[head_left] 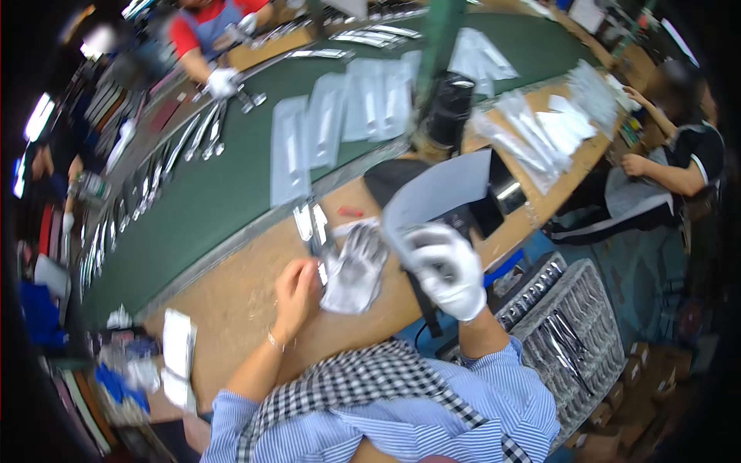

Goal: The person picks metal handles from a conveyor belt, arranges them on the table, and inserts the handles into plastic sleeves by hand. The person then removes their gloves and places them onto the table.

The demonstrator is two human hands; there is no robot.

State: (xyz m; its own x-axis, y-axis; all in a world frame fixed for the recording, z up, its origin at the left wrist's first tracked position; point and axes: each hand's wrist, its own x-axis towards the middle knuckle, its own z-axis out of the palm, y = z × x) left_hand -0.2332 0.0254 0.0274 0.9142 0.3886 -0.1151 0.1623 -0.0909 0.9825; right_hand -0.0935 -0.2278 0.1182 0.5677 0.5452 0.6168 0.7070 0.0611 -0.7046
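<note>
My right hand point(446, 270), in a white glove blurred by motion, grips a frosted plastic sleeve point(440, 189) that bends up and to the right over the bench. My bare left hand point(297, 292) has its fingers curled beside shiny metal wrenches point(311, 224). A bright sliver of metal shows at its fingertips, but I cannot make out what it holds, if anything. Between my hands a grey-stained white glove point(356, 266) lies flat on the wooden bench point(239, 285). Just beyond it is a small red object point(350, 211).
Frosted sleeves point(324, 116) with metal pieces inside lie on a green conveyor belt point(201, 208), with a row of wrenches point(185, 147) at left. A green post point(441, 46) rises ahead. Co-workers sit across and at right. A grey tray of tools point(575, 339) stands at my right.
</note>
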